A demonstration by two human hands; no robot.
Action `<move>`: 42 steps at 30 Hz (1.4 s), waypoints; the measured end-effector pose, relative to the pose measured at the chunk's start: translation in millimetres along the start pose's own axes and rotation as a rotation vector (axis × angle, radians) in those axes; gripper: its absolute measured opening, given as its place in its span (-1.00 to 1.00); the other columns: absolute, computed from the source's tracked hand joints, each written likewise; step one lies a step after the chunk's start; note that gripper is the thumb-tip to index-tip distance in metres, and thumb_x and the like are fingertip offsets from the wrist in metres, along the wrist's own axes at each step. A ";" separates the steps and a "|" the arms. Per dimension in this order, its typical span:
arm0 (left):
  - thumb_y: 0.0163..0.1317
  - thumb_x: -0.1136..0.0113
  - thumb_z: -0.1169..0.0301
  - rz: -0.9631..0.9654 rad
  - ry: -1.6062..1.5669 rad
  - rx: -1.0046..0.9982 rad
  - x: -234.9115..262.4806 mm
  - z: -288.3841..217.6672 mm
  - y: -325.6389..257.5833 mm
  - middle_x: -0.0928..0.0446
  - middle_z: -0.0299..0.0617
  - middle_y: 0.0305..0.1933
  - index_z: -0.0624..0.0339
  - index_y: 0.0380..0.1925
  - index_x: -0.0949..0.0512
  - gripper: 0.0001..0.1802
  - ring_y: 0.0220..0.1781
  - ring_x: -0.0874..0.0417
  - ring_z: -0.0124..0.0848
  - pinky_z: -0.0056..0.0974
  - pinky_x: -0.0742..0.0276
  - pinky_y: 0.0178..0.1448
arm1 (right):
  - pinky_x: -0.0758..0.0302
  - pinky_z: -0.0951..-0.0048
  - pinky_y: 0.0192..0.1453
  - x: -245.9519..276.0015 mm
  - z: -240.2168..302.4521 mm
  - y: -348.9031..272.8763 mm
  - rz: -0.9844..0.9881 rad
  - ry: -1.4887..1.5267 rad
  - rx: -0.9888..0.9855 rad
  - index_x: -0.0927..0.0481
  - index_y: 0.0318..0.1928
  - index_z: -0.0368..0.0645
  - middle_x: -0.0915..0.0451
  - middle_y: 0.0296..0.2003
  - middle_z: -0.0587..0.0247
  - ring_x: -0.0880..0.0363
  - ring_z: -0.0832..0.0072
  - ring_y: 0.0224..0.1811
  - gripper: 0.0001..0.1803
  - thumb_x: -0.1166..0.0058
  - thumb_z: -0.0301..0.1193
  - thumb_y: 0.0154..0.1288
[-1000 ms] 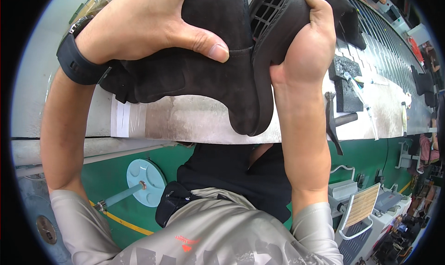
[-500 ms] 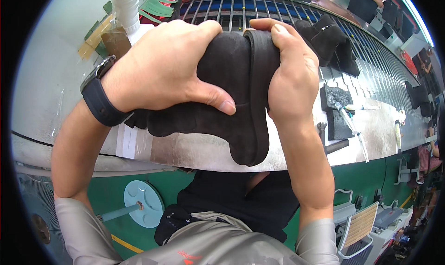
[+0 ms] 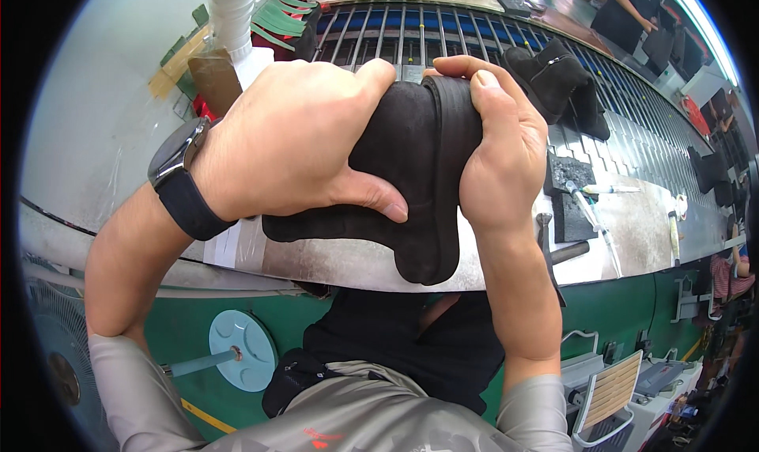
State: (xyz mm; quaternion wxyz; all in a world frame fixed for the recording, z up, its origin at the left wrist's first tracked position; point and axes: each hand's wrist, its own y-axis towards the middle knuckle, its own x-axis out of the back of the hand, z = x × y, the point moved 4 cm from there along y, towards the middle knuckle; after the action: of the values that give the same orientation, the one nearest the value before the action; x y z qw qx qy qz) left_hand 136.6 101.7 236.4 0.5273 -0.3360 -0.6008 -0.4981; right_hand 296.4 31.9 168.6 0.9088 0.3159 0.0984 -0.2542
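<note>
While the left hand is wrapped around the upper of a dark boot, most of its fingers hidden, the right hand cups the sole, fingers curled snugly over its far end. Held over the near surface, the boot has its sole facing right. Even pressure from both palms, with the sole's edge kept flush along the upper, likely serves best. Another boot rests far right.

Brightly lit; glare on worktop; edges bent, corners black.
</note>
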 end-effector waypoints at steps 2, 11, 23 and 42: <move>-0.23 -0.68 -0.32 -0.011 0.012 -0.015 3.4 -4.2 -2.9 -0.63 0.09 -0.33 0.35 0.16 -0.50 0.14 -0.22 -0.67 0.13 0.02 -0.54 -0.09 | -0.06 0.64 -0.42 0.0 6.4 -4.2 0.004 -0.001 0.016 -0.74 -0.07 -0.36 -0.39 -0.51 0.68 -0.17 0.90 -0.47 -0.67 0.02 -0.37 0.65; -0.24 -0.64 -0.27 -0.026 0.096 -0.165 27.5 -50.4 -24.2 -0.64 0.02 -0.32 0.40 0.17 -0.48 0.14 -0.32 -0.72 0.03 -0.08 -0.56 -0.27 | -0.59 0.44 0.16 4.6 52.6 -41.4 0.056 -0.326 0.096 -0.71 0.03 -0.45 -0.78 -0.07 0.01 -0.71 0.45 -0.05 -0.57 0.18 -0.36 0.60; -0.05 -0.56 0.12 -0.009 -0.133 -0.089 9.7 -123.8 -112.4 -0.70 0.22 0.09 0.56 0.23 -0.49 -0.08 -0.03 -0.82 0.03 -0.10 -0.73 0.03 | -0.25 -0.14 0.61 34.1 73.0 -162.5 0.365 -0.138 0.102 -0.29 0.51 -0.57 -0.32 0.45 -0.63 -0.33 -0.26 0.57 -0.12 -0.10 -0.08 0.45; 0.05 -0.21 0.48 -0.060 -0.068 -0.095 -11.4 -137.9 -140.6 -0.67 0.49 0.02 0.75 0.06 -0.52 -0.41 0.05 -0.82 0.21 -0.06 -0.82 0.05 | -0.48 -0.42 0.40 17.9 72.9 -186.8 0.183 -0.169 0.280 -0.69 0.03 -0.20 -0.69 0.08 -0.22 -0.69 -0.09 0.12 -0.51 0.11 -0.04 0.67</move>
State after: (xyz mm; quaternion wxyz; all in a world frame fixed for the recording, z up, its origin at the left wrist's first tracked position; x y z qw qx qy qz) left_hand 49.6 -67.5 183.9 0.4748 -0.3592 -0.6041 -0.5297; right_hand 215.0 -146.2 121.6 0.8804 0.4243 -0.0437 -0.2073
